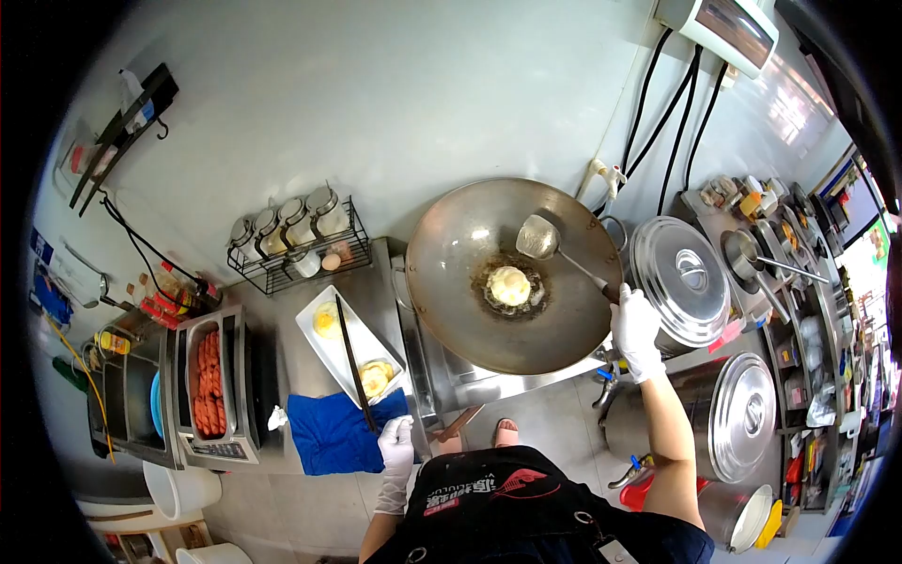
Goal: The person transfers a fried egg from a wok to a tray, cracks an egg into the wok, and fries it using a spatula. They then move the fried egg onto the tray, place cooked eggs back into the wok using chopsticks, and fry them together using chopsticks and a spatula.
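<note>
My right hand [636,329], in a white glove, is closed round the handle of a metal spatula [539,238]. The spatula's blade lies in the upper part of a large wok [451,324]. A pale yellow fried piece [509,286] sits in dark oil at the wok's bottom, below the blade and apart from it. My left hand [396,446], gloved too, grips the lower end of long dark chopsticks [351,352]. They lie across a white rectangular tray [324,354] with yellow fried pieces [375,379] at its two ends. A blue cloth [329,434] is beside my left hand.
A wire rack [272,274] of jars stands behind the tray. To the left is a container of red sausage-like food [208,385]. Lidded steel pots [678,273] stand right of the wok. Shelves [803,376] line the far right.
</note>
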A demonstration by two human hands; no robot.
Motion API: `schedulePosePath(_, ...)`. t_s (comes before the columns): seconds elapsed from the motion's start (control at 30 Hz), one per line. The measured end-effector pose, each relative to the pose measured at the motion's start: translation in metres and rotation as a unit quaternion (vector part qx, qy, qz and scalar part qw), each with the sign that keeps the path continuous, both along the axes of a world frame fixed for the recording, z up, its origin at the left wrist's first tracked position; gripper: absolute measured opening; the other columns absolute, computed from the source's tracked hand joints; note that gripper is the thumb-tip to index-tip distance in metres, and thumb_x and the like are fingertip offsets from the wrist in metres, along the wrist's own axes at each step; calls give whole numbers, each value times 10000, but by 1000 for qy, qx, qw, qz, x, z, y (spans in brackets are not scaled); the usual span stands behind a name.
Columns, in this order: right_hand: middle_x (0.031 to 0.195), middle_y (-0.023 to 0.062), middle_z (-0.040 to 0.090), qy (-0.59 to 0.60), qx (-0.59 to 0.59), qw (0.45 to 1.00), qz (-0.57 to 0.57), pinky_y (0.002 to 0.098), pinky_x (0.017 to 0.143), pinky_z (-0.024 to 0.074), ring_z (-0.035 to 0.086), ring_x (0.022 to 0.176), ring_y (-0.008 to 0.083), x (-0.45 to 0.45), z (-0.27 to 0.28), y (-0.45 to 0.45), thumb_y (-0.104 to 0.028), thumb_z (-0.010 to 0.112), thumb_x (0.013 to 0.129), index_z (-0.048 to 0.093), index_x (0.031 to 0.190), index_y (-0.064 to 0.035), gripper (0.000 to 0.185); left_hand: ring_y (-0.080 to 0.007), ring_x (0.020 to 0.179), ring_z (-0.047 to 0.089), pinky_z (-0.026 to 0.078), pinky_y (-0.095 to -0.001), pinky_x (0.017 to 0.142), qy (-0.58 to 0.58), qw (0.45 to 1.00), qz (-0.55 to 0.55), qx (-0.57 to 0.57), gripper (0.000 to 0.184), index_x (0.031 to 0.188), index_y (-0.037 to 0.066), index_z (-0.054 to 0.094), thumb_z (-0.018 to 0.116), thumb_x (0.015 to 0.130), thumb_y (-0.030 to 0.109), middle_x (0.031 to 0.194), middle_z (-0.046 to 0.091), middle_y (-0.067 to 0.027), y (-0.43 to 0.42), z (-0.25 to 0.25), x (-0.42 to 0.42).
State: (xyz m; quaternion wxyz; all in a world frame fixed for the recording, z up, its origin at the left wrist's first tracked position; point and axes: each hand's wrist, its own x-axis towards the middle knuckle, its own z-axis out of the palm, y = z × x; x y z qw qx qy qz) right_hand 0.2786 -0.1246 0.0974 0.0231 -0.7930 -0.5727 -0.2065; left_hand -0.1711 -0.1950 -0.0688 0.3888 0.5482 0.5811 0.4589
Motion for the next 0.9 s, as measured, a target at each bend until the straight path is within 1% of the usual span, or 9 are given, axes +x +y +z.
schedulePosePath(0.07,719,78,562,-15,-7,1000,3,357,526,492,627,624,235,4,-12,4,-221,639,816,640,1027,-70,259,-119,767,581,482,-255,731,-2,1000,-3,-5,149,978,-8,652,536,949,82,866,649,-60,0,2,1)
schedulePosePath(0.17,722,93,576,-6,-12,1000,13,354,499,481,624,606,231,5,-20,8,-197,607,841,650,1031,-79,228,-121,766,580,481,-256,727,-11,1000,0,-2,149,975,-7,654,535,948,79,861,648,-60,0,3,3)
schedulePosePath(0.2,724,98,587,-20,-2,1000,20,345,469,466,622,583,231,5,-24,10,-187,582,860,653,1009,-69,203,-121,767,579,480,-256,725,-13,1000,0,1,149,974,-7,654,535,948,79,860,647,-60,0,2,2)
schedulePosePath(0.33,669,103,589,-11,-2,999,44,333,461,467,623,554,233,1,-38,14,-192,554,874,647,908,-48,175,-135,752,604,494,-266,710,-8,1000,14,7,139,941,-16,650,533,930,58,839,648,-72,-2,-2,1)
schedulePosePath(0.43,682,117,602,56,-30,995,73,353,512,503,644,592,257,-12,-36,15,-213,627,812,644,907,-53,187,-135,756,606,495,-267,712,-22,1000,21,-7,141,941,-19,650,534,931,60,841,652,-73,-4,-3,1)
schedulePosePath(0.47,703,143,625,103,-40,993,47,380,574,520,655,635,293,-16,-40,20,-230,670,772,656,912,-54,226,-136,758,607,495,-267,712,-21,1000,21,-9,143,941,-19,651,534,932,62,842,653,-74,-5,-3,0)
schedulePosePath(0.6,772,170,664,209,37,974,78,417,686,515,651,733,338,-15,-56,31,-226,687,745,688,916,-53,243,-126,774,594,491,-259,723,-25,999,17,-15,156,970,-18,648,531,947,83,867,650,-68,-5,-6,-1)
schedulePosePath(0.7,783,169,666,233,22,971,58,419,687,514,651,738,338,-15,-51,38,-230,690,743,693,935,-60,257,-121,776,588,491,-255,727,-22,1000,15,-15,162,986,-17,646,529,954,91,881,649,-64,-4,-7,-2)
schedulePosePath(0.9,742,158,650,180,73,977,91,401,650,511,650,712,320,-12,-29,28,-221,713,725,692,950,-66,274,-119,772,584,487,-251,732,-22,999,13,-20,162,985,-15,646,526,954,89,882,649,-63,-6,-8,-4)
